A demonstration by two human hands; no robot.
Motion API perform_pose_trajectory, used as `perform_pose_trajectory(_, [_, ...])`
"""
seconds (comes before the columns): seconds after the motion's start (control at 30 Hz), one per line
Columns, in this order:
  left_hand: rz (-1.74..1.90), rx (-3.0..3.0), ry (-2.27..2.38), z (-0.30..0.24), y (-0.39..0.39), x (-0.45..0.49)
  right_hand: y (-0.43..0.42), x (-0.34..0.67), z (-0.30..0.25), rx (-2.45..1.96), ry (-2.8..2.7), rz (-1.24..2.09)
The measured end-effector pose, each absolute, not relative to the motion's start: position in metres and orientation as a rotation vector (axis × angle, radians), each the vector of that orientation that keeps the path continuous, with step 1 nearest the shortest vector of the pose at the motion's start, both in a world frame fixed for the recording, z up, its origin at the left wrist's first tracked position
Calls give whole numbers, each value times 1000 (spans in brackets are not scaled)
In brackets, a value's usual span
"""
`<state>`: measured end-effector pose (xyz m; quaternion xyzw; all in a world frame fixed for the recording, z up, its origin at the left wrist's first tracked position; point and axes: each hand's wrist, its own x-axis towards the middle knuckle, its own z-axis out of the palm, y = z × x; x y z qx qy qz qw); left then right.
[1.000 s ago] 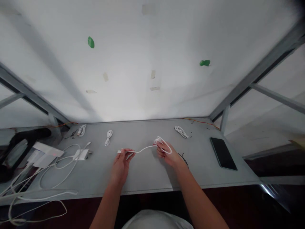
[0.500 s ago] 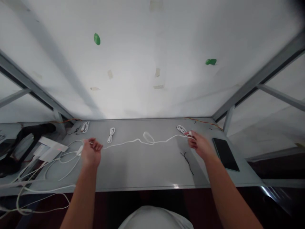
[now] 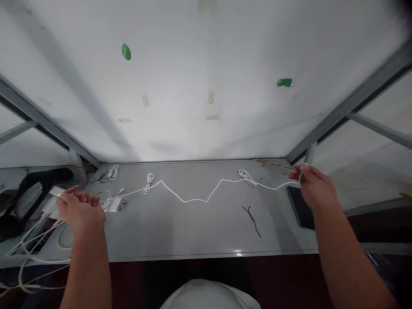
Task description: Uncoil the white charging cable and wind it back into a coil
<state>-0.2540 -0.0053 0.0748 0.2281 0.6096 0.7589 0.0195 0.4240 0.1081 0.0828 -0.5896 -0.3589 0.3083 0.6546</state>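
Observation:
A long white cable [image 3: 193, 198] runs in a wavy line across the grey table [image 3: 193, 231], drawn out between both hands. My left hand [image 3: 79, 209] grips one end at the far left, above a white charger block [image 3: 114, 204] and loose white cords. My right hand [image 3: 313, 185] pinches the other end at the far right, raised over a black phone [image 3: 299, 210].
Three small coiled white cables lie along the table's back edge [image 3: 112, 171] [image 3: 148, 180] [image 3: 246, 176]. A black wire scrap [image 3: 252, 219] lies right of centre. White cords [image 3: 35, 249] and a black object [image 3: 28, 193] crowd the left. Metal frame bars rise on both sides.
Both hands have moved apart, left hand to the far left and right hand to the far right. The cable's loops have come undone and it now lies stretched across the table.

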Motion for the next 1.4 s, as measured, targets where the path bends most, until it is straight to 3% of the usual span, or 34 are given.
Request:
perform_pose_trajectory(0.17, [2248,754,1784,67,-11,-202,79,377,74,-1447,-1069,749])
perform_pose_trajectory(0.33, [1983,1007,2008,52,-31,-197,58,369,67,-1473,-1069,890])
perform_pose_trajectory(0.6, [2132,1001,1965,63,-41,-205,50,384,83,-1335,-972,896])
perform_pose_trajectory(0.8, [1743,1278,1732,57,-49,-114,14,298,69,-1446,-1410,956])
perform_pose_trajectory(0.97, [1491,1607,1574,54,-46,-50,-4,228,58,-1167,-1757,992])
perform_pose_trajectory(1.4, [1482,1778,1488,39,-34,-17,-4,197,57,-1072,-1719,1198])
